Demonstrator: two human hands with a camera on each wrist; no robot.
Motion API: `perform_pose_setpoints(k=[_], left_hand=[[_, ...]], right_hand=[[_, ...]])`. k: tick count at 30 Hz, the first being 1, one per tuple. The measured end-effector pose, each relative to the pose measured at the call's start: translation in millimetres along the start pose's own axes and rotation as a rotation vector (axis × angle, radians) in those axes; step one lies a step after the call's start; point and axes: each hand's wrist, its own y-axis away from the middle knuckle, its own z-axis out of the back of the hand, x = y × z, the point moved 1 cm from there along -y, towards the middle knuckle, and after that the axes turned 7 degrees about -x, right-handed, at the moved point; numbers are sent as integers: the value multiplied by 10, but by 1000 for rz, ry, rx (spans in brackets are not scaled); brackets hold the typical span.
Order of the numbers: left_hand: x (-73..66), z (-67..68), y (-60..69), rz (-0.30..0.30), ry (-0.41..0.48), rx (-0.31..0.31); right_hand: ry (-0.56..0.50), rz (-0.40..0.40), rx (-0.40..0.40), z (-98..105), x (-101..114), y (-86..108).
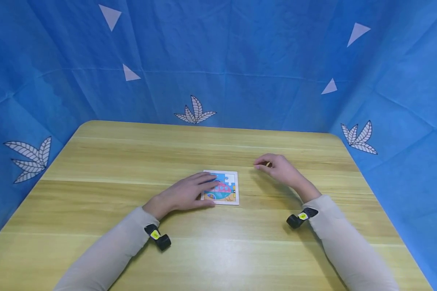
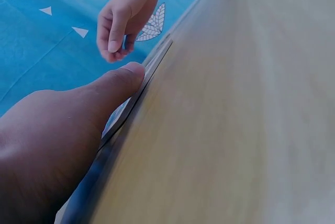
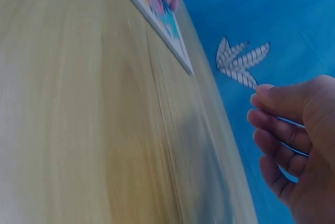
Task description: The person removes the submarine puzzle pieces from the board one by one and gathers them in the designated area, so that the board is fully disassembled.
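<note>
A small square jigsaw puzzle [image 1: 222, 194] in a white frame lies flat on the table, its picture blue, pink and orange. A white patch with a jigsaw outline shows at its upper right. My left hand [image 1: 189, 192] rests over the puzzle's left side with fingers extended, hiding part of the picture. In the left wrist view its thumb [image 2: 123, 80] lies along the frame's near edge. To the right of the puzzle, my right hand [image 1: 280, 169] hovers above the table, its fingers loosely bent and the thumb near the index fingertip. Between those fingers [image 3: 272, 124] I see nothing held.
The light wooden table [image 1: 218, 250] reaches back to a blue cloth [image 1: 218, 60] printed with white triangles and leaves. Each wrist wears a black strap camera: the left camera [image 1: 163, 242] and the right camera [image 1: 295, 221].
</note>
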Motion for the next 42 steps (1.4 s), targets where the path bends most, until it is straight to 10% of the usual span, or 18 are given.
perform_pose_setpoints(k=[42], left_hand=[[-22,18,75,24,-13,-15]], right_hand=[[220,168,16,-752,521,-174]])
